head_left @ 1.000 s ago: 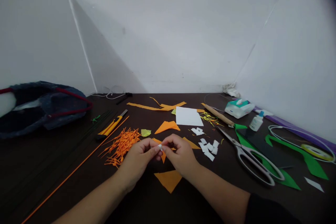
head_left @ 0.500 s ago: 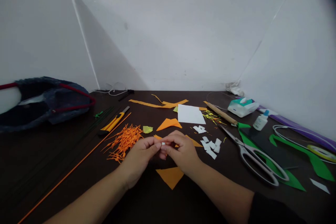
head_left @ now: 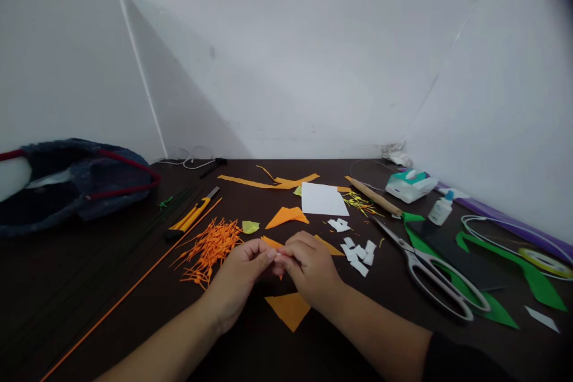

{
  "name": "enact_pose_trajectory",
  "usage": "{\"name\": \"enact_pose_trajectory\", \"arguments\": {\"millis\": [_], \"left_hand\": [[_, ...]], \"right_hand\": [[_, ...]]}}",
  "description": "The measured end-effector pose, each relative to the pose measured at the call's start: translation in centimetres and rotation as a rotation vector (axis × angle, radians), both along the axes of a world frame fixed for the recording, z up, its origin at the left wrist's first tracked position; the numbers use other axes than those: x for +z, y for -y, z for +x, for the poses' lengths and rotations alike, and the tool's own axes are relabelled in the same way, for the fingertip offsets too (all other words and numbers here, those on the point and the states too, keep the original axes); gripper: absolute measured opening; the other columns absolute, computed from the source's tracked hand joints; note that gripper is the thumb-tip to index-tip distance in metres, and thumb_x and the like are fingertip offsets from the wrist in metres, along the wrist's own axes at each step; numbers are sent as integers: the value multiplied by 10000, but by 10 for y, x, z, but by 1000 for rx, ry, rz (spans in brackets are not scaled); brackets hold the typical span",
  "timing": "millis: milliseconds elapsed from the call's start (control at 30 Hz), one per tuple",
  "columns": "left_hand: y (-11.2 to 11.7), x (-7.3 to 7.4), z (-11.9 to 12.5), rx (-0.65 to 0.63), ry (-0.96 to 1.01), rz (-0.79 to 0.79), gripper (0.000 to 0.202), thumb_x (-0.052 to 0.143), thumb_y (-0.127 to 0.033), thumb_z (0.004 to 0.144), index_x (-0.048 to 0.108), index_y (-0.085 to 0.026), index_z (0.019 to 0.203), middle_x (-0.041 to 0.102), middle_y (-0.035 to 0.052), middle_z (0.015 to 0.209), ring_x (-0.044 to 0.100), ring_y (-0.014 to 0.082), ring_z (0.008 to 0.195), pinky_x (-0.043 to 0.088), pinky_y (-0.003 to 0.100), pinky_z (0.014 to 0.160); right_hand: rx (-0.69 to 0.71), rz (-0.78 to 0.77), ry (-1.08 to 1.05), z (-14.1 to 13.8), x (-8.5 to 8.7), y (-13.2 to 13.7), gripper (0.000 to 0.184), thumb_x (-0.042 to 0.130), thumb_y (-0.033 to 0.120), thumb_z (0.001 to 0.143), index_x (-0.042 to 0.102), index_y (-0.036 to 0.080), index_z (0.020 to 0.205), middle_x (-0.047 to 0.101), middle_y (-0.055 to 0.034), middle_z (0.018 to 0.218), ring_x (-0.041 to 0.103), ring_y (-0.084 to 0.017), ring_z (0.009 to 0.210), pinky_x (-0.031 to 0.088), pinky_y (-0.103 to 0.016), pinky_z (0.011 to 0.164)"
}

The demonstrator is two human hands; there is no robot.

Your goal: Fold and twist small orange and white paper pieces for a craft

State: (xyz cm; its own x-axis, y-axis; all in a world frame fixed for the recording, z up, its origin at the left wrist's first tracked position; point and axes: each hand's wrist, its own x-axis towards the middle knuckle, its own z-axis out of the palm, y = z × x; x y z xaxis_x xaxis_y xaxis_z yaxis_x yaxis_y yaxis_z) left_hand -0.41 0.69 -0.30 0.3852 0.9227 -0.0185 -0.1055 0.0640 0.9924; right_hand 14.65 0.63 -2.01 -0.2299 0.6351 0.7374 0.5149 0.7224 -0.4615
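Note:
My left hand [head_left: 242, 271] and my right hand [head_left: 313, 262] meet at the middle of the dark table, thumbs and fingertips pinched together. Between them a sliver of a small white piece [head_left: 278, 253] shows, mostly covered by fingers. A bit of orange peeks out beneath the fingertips; I cannot tell if it is held. Below the hands lies a flat orange paper triangle [head_left: 289, 309]. Left of them is a heap of thin orange twisted strips [head_left: 215, 245]. Several small white paper pieces [head_left: 358, 253] lie beside my right hand, and folded orange paper [head_left: 286, 216] sits beyond.
On the right lie big scissors [head_left: 430, 274], green strips [head_left: 532, 271], a glue bottle [head_left: 441, 209] and a tissue pack [head_left: 409, 185]. A yellow utility knife [head_left: 192, 215], a long orange stick [head_left: 134, 286] and a dark bag [head_left: 76, 182] are at left. White paper [head_left: 323, 199] lies farther back.
The fingertips have closed further over the small white piece, so less of it shows. Both hands stay together in the middle. The whole view has shifted slightly.

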Motion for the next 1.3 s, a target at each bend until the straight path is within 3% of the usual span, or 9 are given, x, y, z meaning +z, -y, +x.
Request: {"name": "enact_pose_trajectory", "arguments": {"millis": [200,433,767,900,1100,1300], "left_hand": [[1,2,-4,-24,-19,-60,156,567,-280,768,612,-134,734,610,15,692,551,136,681,436,291,723],[-1,-2,-16,-128,131,-206,181,595,-280,765,611,-107,714,624,43,700,549,117,648,424,273,696],[-2,-3,-13,-117,196,-64,166,608,-253,751,570,-114,669,518,-7,604,430,90,573,345,203,580],[-1,0,-10,-50,96,0,186,555,-270,784,537,-133,659,489,-22,606,408,100,583,337,214,586],[-1,-1,-8,44,-143,92,273,495,-340,811,477,-158,609,440,-43,557,374,105,551,301,214,544],[3,-5,-2,29,101,-139,309,574,-363,749,448,-155,557,404,-55,480,322,83,469,289,203,492]], "right_hand": [[-39,-50,2,-5,-3,-1,124,531,158,757,553,165,635,515,-15,652,484,-137,640,407,-263,570],[96,-30,-83,-10,-1,5,112,524,200,796,606,170,724,536,-20,672,503,-128,643,441,-265,591],[22,82,-64,-13,4,10,194,473,168,824,656,171,887,565,-52,700,500,-146,648,442,-283,575],[44,67,19,-12,6,9,249,446,158,823,626,156,994,573,-72,757,506,-161,693,451,-304,622],[41,-43,-10,-15,6,8,199,495,214,808,631,166,945,590,-62,777,522,-161,727,460,-303,666],[48,-14,-166,-20,2,4,182,503,296,819,652,193,832,582,-41,720,527,-142,654,461,-274,596]]}}
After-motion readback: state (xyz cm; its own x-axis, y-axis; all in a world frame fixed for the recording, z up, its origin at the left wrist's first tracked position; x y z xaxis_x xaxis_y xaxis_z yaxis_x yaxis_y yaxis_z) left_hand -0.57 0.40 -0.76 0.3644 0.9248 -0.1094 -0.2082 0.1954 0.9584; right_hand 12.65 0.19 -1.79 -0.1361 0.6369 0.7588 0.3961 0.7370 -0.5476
